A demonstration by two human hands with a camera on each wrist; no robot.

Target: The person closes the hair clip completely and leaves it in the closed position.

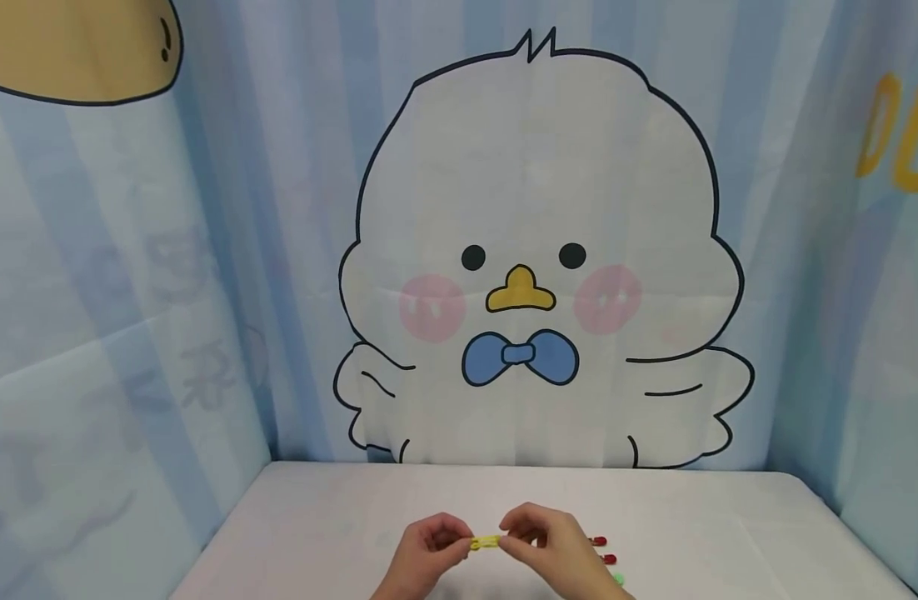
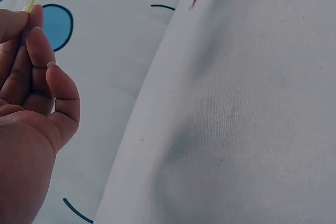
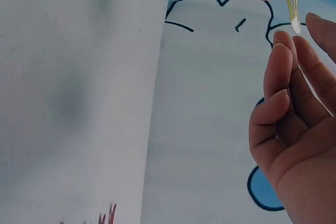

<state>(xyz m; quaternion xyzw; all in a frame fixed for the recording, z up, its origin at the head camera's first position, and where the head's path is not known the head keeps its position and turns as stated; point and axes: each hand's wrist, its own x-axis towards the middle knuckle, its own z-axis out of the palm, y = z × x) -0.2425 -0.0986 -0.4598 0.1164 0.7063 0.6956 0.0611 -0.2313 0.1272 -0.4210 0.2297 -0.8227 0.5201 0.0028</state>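
Between the thumb and fingertips of my left hand (image 1: 427,552), a yellow safety pin (image 1: 486,542) is pinched by one end. Its two arms spread apart in the left wrist view, where the thin wire stands off from the thicker yellow side. My right hand (image 3: 299,114) is at the pin's other end, fingers bent loosely. In the right wrist view, a gap shows between its thumb and the pin's pale end, with the fingertips close beside that end. Both hands are above the white table (image 1: 316,517).
Right of the right hand lie red safety pins (image 1: 609,559), partly hidden by it, with a light green piece (image 1: 618,578) nearer the front. A curtain printed with a white chick (image 1: 534,183) hangs behind the table; striped cloth (image 1: 92,333) encloses the sides.
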